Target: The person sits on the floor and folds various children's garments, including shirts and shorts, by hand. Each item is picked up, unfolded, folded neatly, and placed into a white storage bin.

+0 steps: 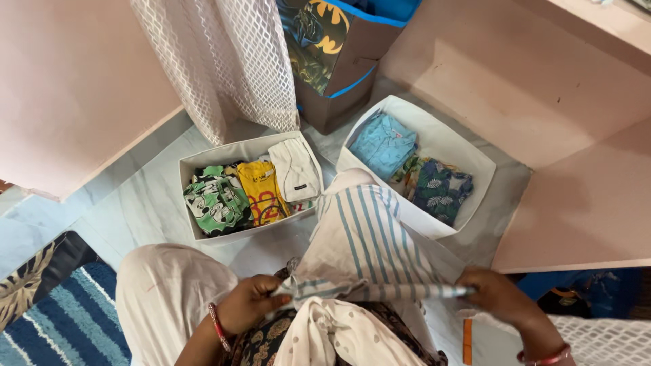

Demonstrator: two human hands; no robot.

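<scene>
Fabric stretched between two hands fills the lower middle of the view: a white garment with blue stripes (366, 244), pulled taut along its near edge so that the far part drapes flat over the person's knee toward twelve o'clock. The left hand (249, 303) is closed, pinching the edge at nine o'clock of the cloth; the right hand (498, 295) is closed on the opposite end at three o'clock. Holding both ends level keeps the edge straight, which looks suited to making a clean fold.

Below the taut edge, at six o'clock, a white dotted cloth (332, 335) lies bunched in the lap, clear of the hands.

Beyond the garment sit two white open boxes on the pale floor. The left box (203, 163), at eleven o'clock, holds folded pieces standing side by side: a green printed shirt (215, 200), a yellow shirt (263, 192) and a white one (293, 169), packed upright so each shows. The right box (468, 156), at one o'clock, touches the draped stripes and holds a light blue shirt (383, 144) and a dark leaf-print shirt (437, 190), with room left at its far side. A blue striped rug (68, 318) lies at eight o'clock.
</scene>
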